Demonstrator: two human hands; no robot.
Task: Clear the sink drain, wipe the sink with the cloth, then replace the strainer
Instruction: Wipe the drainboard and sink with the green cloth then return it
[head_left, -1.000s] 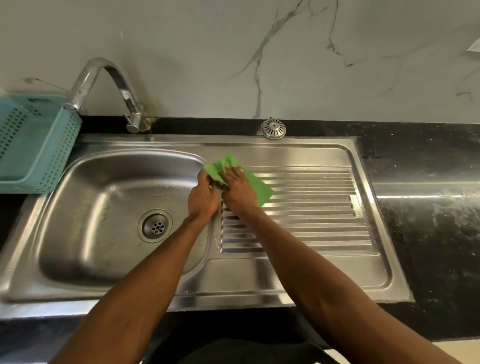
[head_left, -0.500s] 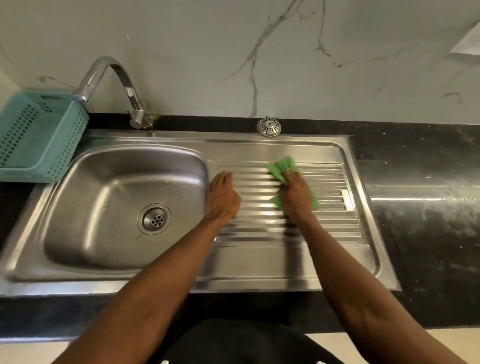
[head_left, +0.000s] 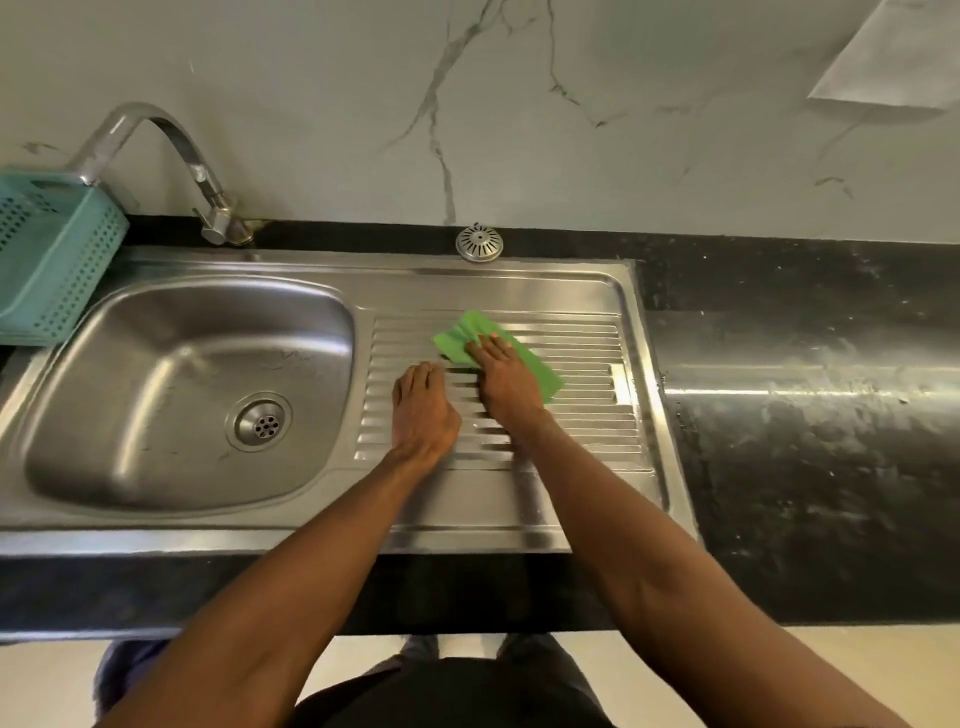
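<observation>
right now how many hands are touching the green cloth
1. The right hand presses the green cloth on the ribbed steel drainboard; the left hand rests bare beside it.

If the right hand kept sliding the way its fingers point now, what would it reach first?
The right hand presses the green cloth flat, fingers aimed up and slightly left. Going straight on, it would probably first cross the drainboard's raised back rim, then near the strainer on the counter edge.

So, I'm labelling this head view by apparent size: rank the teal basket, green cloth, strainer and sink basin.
Largest to smallest as seen:
sink basin
teal basket, partly cut off at the frame edge
green cloth, partly under the right hand
strainer
</observation>
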